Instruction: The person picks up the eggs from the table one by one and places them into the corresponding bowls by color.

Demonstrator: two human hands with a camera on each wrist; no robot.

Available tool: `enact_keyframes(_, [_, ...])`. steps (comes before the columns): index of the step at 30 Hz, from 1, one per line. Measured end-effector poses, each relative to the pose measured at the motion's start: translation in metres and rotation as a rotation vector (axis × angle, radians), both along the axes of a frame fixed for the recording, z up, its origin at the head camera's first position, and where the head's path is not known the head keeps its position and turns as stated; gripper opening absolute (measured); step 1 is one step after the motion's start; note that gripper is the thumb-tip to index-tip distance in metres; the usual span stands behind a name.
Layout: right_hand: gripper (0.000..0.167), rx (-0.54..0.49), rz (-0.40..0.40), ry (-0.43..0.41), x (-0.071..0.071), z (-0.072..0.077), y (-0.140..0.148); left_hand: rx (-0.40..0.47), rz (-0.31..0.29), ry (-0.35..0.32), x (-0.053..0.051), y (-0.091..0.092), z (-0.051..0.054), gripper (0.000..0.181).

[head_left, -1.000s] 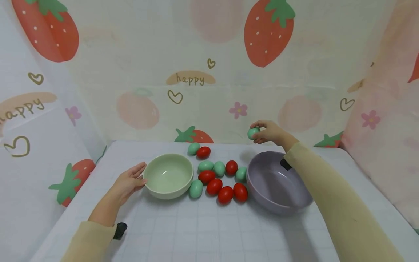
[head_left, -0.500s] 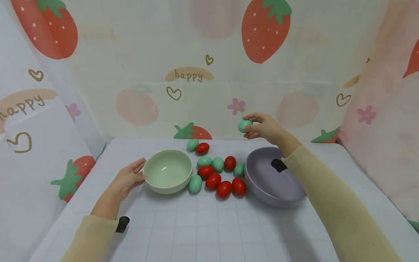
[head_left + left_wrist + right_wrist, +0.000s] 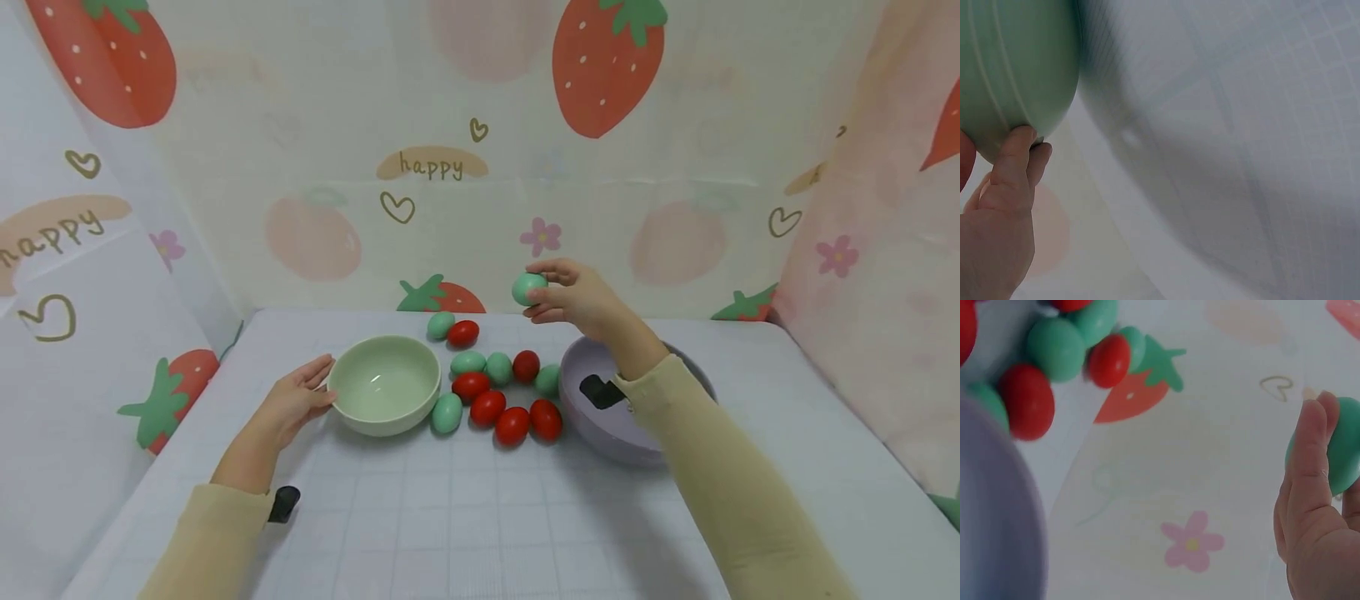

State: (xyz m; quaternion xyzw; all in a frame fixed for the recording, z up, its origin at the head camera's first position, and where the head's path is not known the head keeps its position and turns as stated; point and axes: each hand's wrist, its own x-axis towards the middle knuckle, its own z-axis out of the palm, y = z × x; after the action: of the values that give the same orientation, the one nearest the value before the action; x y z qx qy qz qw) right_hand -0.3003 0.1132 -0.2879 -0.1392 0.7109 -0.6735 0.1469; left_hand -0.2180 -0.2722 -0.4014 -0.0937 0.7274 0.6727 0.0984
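A pale green bowl (image 3: 384, 385) stands on the table, and my left hand (image 3: 288, 404) rests against its left side with fingers fairly straight. In the left wrist view the fingertips (image 3: 1019, 140) touch the bowl's outer wall. My right hand (image 3: 573, 293) pinches a mint green egg (image 3: 528, 289) in the air, above and behind the table's middle. Between the bowls lie several loose eggs, among them a red egg (image 3: 512, 427) and a green egg (image 3: 447, 413). The purple bowl (image 3: 611, 437) is partly hidden under my right forearm.
The table (image 3: 420, 517) wears a white grid-patterned cover. Behind it hangs a strawberry-print cloth (image 3: 322, 100), which also lines both sides. One green egg (image 3: 441, 326) and one red egg (image 3: 462, 334) sit farther back than the other loose eggs.
My right hand has moved left with the green egg, from above the purple bowl's left edge toward the table's middle. My left hand keeps its place at the green bowl.
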Motion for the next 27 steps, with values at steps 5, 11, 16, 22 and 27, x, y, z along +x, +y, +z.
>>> enact_keyframes(5, [0.046,-0.068,0.011,-0.022,0.007,-0.005,-0.016,0.006,0.015,-0.01,-0.001,0.002,0.001,0.073])
enact_keyframes(11, [0.042,-0.104,0.039,-0.033,0.014,-0.011,-0.033,0.012,0.015,-0.005,-0.001,0.002,0.001,0.072])
enact_keyframes(16, [0.044,-0.106,0.047,-0.044,0.016,-0.02,-0.043,0.008,-0.004,0.006,0.001,0.001,-0.001,0.072])
enact_keyframes(22, [0.042,-0.099,0.062,-0.048,0.018,-0.028,-0.054,-0.007,-0.015,0.021,0.001,0.0,0.0,0.072])
enact_keyframes(27, [0.04,-0.092,0.096,-0.053,0.019,-0.035,-0.066,-0.001,-0.004,0.011,0.002,0.001,0.002,0.072])
